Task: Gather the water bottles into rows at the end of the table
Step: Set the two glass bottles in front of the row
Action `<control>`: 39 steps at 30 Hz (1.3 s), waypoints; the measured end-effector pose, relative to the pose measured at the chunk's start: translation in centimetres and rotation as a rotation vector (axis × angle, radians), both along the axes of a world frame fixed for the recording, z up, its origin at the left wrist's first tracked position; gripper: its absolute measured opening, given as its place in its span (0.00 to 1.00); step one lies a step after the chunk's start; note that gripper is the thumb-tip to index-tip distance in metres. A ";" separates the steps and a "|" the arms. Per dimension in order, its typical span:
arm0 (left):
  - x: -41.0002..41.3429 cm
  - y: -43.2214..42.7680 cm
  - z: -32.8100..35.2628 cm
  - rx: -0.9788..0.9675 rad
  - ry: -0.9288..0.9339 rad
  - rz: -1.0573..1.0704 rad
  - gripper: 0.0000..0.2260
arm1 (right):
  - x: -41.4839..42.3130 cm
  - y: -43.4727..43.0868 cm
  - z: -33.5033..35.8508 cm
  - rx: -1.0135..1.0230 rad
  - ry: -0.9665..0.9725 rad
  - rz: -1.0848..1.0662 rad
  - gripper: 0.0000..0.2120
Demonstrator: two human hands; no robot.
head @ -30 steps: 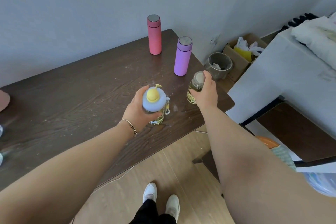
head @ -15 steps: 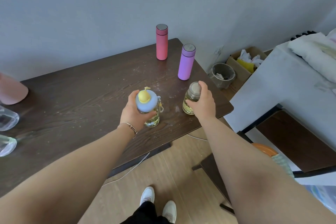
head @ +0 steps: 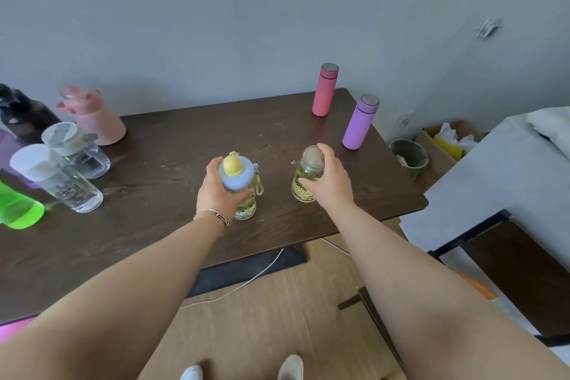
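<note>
A small bottle with a blue lid and a yellow duck (head: 240,185) is gripped by the left hand (head: 217,194), and a small yellow bottle with a grey cap (head: 308,177) is gripped by the right hand (head: 331,182), both near the middle of the frame on the brown table (head: 172,145). A pink flask (head: 324,89) and a purple flask (head: 360,122) are seen standing at the upper right. More bottles are bunched at the left edge, among them a green one (head: 18,207) and a pink jug (head: 92,116).
</note>
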State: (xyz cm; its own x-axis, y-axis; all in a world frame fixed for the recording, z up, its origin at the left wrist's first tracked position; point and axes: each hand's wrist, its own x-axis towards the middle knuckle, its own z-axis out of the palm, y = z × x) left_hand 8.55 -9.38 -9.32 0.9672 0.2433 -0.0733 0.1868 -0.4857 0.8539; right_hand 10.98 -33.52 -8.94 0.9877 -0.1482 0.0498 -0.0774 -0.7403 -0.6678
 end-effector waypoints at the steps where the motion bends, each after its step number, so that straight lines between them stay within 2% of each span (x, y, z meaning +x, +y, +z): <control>1: -0.4 1.0 0.0 -0.007 -0.004 0.015 0.39 | -0.3 1.1 0.1 -0.003 0.004 0.012 0.41; 11: -5.0 15.1 0.9 -0.003 -0.028 0.040 0.40 | -4.9 16.1 1.3 -0.013 -0.018 0.060 0.41; 20: -8.7 29.7 1.8 -0.001 -0.073 0.059 0.36 | -7.8 30.7 2.1 0.023 -0.035 0.075 0.42; 25: -10.3 36.7 2.6 -0.003 -0.109 0.091 0.37 | -8.9 37.5 2.6 0.041 -0.020 0.123 0.42; 39: -12.7 47.9 0.4 0.012 -0.056 0.257 0.36 | -8.4 49.8 -0.1 0.030 0.082 0.306 0.45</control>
